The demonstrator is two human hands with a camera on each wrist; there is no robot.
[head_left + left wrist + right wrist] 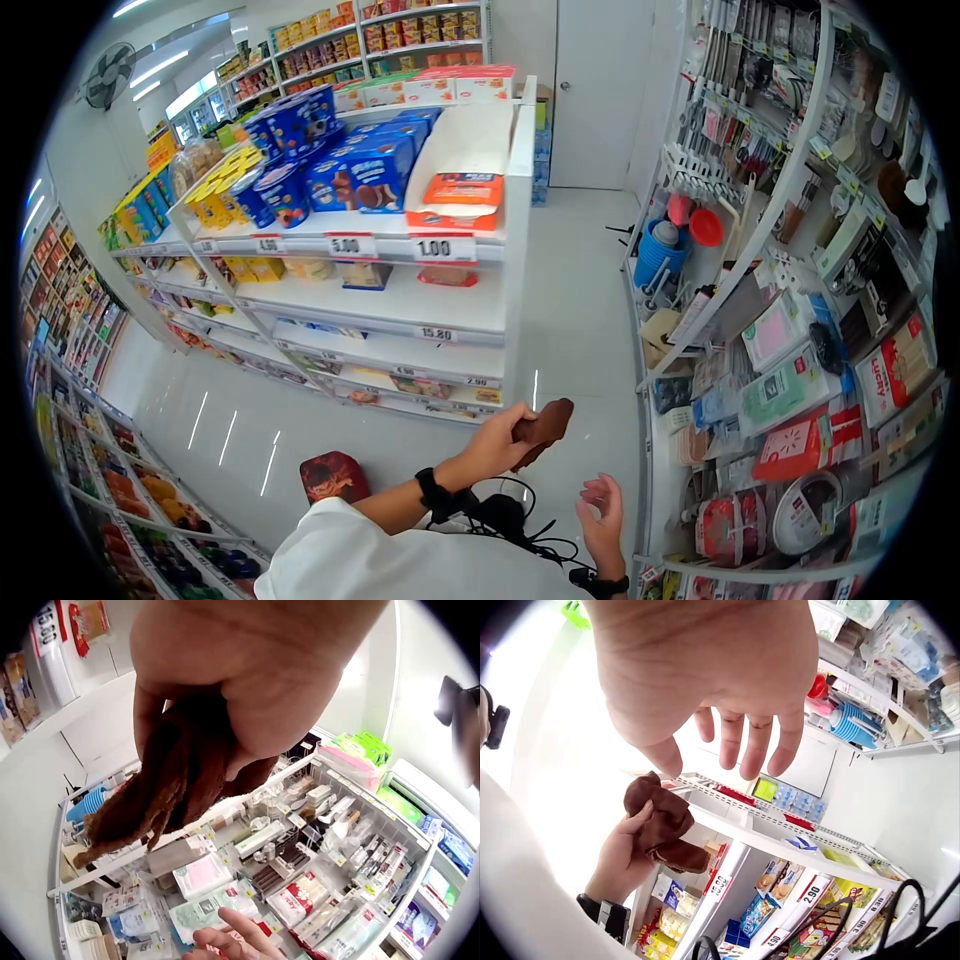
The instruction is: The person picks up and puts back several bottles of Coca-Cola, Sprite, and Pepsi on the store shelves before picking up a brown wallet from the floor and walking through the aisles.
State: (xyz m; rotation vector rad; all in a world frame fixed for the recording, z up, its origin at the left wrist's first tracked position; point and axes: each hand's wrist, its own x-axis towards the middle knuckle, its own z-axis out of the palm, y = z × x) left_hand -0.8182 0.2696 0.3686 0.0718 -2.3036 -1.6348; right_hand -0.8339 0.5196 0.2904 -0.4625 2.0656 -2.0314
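Note:
My left hand (pixel 490 446) grips a folded brown cloth (pixel 546 432) in front of my body. Seen from the left wrist, the crumpled cloth (pixel 184 769) hangs below the palm, bunched between thumb and fingers, with a loose, frayed-looking edge. My right hand (pixel 602 520) is held up to the right of the cloth, apart from it and holding nothing. Its fingers are spread and slightly bent in the right wrist view, where the cloth (pixel 660 817) shows below the hand.
A white shelf unit (pixel 470 300) with blue snack boxes (pixel 365 170) and price tags stands ahead on the left. On the right, a rack holds packaged housewares (pixel 790 400) and blue buckets (pixel 655 260). A dark red patterned object (pixel 335 476) is on the floor; black cords (pixel 545 540) hang at my waist.

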